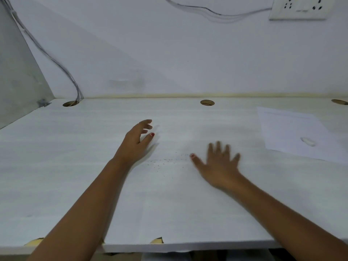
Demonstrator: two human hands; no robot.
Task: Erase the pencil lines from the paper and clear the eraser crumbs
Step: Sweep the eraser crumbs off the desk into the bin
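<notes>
The eraser crumbs (165,160) lie in a thin dark scatter on the paper (178,204). Their long axis runs roughly left to right, with a few strays nearer me than the main line. I can't make out any pencil lines on the sheet, though faint ones would not show at this sharpness.

My right hand (218,166) is at the right end of the crumbs. It lies palm down, low over or on the sheet, with the fingers spread wide and holding nothing. Its thumb (194,158) points at the trail and almost touches the last specks. The hand is blurred, so I can't say how hard it presses.

My left hand (135,142) is beyond the left end of the crumbs and a little farther from me. Its fingers are loosely curled and hold nothing, and I can't tell whether it touches the surface. The right hand is nearer the crumbs, so I judge the brushing belongs to it.

The move I see is a sweep along the trail's own axis, leftward off the sheet's left edge, which lies just left of the crumbs. There is bare desk (56,166) beyond that edge. Toward me the paper overhangs the desk's front edge, which gives a second way off. My left hand would have to stay clear of a leftward sweep, or pin the sheet so it doesn't slide.

Well to the right of the crumbs lies a second sheet (293,132) with the white eraser (308,141) on it. I would not push grit that way.
</notes>
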